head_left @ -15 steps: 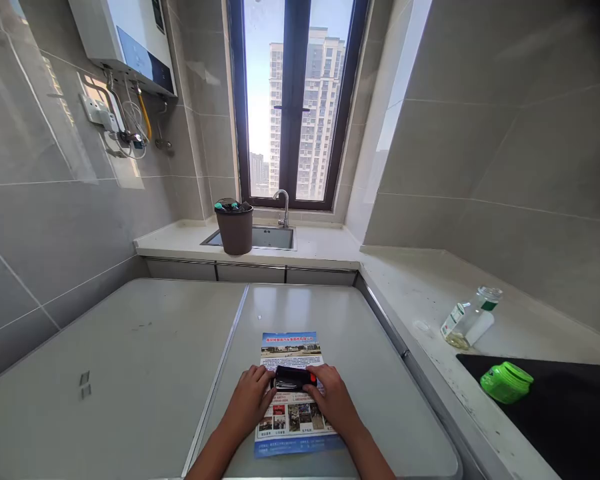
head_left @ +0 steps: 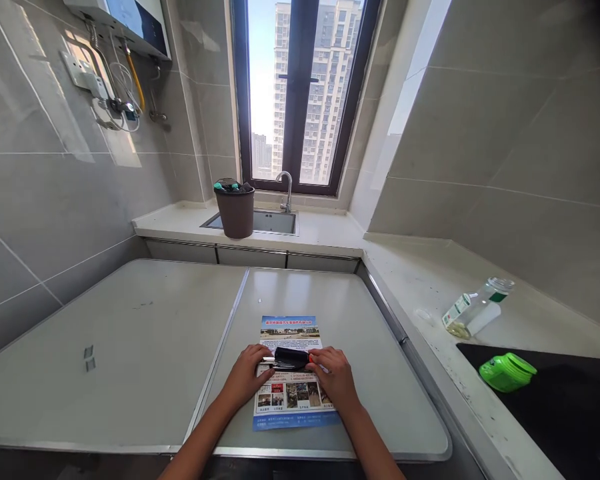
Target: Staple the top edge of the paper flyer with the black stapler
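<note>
A small black device [head_left: 291, 358] with a metal strip at its left end and a red-orange end on the right lies over a printed colour leaflet [head_left: 290, 393] on a pale grey table [head_left: 130, 347]. My left hand [head_left: 246, 375] grips the device's left end, fingers curled. My right hand [head_left: 334, 377] holds its right end, fingers curled over the red part. Both forearms reach in from the bottom edge.
A brown bucket [head_left: 235, 209] stands by a steel sink [head_left: 267, 222] and tap [head_left: 286, 189] under the window. On the right counter lie a clear bottle [head_left: 475, 310] and a green lid [head_left: 507, 371] on a black hob [head_left: 570, 407]. A water heater [head_left: 130, 23] hangs upper left.
The view has tilted and pulled back, so the table's near edge now shows. Both hands stay on the black device, whose metal strip now shows at the left end.
</note>
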Available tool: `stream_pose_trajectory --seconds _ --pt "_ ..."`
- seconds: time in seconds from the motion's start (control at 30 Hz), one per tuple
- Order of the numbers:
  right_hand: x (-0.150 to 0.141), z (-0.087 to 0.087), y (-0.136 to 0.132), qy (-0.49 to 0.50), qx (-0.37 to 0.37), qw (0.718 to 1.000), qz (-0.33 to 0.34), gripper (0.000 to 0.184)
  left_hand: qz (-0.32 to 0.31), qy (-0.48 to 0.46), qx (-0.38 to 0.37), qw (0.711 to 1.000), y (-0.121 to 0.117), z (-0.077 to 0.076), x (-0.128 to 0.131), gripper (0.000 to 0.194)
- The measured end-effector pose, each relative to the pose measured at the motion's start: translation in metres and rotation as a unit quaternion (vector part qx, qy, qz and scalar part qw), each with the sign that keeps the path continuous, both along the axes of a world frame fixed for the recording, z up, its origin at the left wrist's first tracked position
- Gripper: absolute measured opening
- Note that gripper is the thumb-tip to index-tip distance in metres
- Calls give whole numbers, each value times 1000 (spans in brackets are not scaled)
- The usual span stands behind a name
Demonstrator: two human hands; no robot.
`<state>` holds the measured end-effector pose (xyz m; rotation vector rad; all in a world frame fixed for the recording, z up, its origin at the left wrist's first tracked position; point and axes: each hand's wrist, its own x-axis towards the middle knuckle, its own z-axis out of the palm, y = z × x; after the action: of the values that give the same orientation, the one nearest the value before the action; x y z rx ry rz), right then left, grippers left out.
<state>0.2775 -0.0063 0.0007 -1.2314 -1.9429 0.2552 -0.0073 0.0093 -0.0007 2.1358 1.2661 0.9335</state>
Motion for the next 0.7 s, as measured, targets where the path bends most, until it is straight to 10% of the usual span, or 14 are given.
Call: stream_pose_trajectory --seconds 0.27,0.47,0.57,0.7 --pt "-16 15 10 98 -93 988 77 51 -1 -28 -35 999 2 -2 -4 18" --pt "-40 19 8 133 -158 976 69 29 -1 -161 -97 982 -1 9 -7 21" --pt "-55 35 -3 156 -66 984 55 27 44 -350 -162 922 -1 12 -13 42" --pt "-82 50 -20 56 146 987 36 36 31 -555 -315 770 5 9 -24 44"
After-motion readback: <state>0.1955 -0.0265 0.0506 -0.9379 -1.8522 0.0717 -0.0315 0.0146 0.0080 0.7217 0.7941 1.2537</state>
